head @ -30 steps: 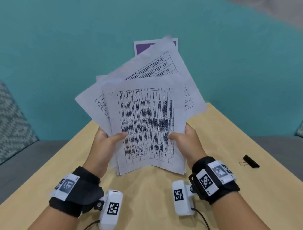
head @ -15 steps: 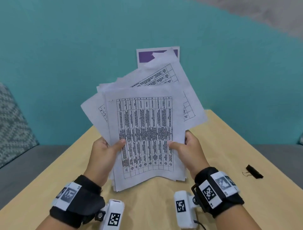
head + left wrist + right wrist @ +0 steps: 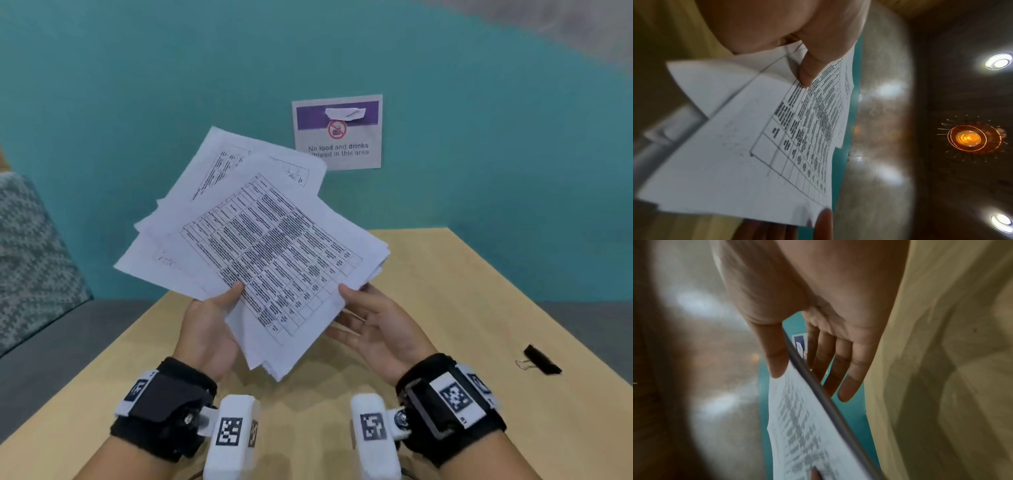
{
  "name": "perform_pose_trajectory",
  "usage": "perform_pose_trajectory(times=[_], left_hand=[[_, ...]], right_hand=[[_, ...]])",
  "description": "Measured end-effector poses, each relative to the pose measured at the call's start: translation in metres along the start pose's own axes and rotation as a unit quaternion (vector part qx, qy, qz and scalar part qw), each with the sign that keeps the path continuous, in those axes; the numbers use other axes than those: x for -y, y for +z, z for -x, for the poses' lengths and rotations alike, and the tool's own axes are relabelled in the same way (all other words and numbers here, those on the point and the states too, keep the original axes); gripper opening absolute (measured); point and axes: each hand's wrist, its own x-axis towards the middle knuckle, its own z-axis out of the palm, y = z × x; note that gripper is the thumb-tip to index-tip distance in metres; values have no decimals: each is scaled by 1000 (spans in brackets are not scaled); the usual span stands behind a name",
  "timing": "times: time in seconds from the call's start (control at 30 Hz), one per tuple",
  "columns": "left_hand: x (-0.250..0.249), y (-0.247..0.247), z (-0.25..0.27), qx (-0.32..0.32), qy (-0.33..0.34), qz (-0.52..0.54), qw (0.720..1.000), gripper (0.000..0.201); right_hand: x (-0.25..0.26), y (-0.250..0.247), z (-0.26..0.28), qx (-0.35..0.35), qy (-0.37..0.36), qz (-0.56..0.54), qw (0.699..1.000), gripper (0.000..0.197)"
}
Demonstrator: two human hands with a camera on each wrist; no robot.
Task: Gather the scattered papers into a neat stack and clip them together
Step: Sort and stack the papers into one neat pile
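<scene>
Several printed white papers form a loose, fanned bundle held in the air above the wooden table, tilted with the top leaning left. My left hand grips the bundle's lower left edge, thumb on the top sheet; the left wrist view shows that thumb pressing the printed papers. My right hand is open at the right edge, fingers straight beneath the sheets and thumb tip touching the top. In the right wrist view the papers pass between thumb and straight fingers. A black binder clip lies on the table at the right.
A "No food and drinks" sign hangs on the teal wall behind the table. A patterned cushion and a grey seat sit to the left, with more grey seat beyond the table's right edge.
The bundle has turned from upright to a slant. My right hand has released its pinch and opened under the right edge. The left hand keeps its grip.
</scene>
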Motion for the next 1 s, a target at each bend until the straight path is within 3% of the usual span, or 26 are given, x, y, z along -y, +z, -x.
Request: perform_pose_trajectory(times=[0.17, 0.3, 0.4, 0.5, 0.6, 0.77, 0.83, 0.93, 1.0], left_hand=[[13, 13, 11, 70, -5, -12, 997, 32], [1, 16, 13, 88, 16, -12, 996, 39], [-22, 2, 9, 141, 5, 60, 988, 63], [-41, -16, 4, 220, -68, 141, 963, 94], [-48, -27, -3, 203, -65, 137, 967, 107], [-46, -34, -11, 206, -76, -10, 976, 97], [-41, -35, -14, 193, -72, -74, 976, 80], [-31, -34, -15, 143, -19, -204, 968, 63], [-27, -29, -16, 91, 29, -220, 971, 43]], right_hand=[[-18, 9, -8, -93, -33, -17, 995, 27], [-9, -8, -13, -159, -43, -10, 986, 27], [9, -25, -10, -189, -44, -12, 981, 26], [23, -39, -5, -200, -34, -10, 979, 27], [26, -49, -6, -218, -34, 7, 975, 35], [34, -49, -3, -246, -84, 95, 961, 27], [34, -47, -3, -238, -112, 123, 957, 25], [32, -42, -3, -220, -147, 168, 950, 22], [31, -35, -1, -208, -185, 208, 938, 19]])
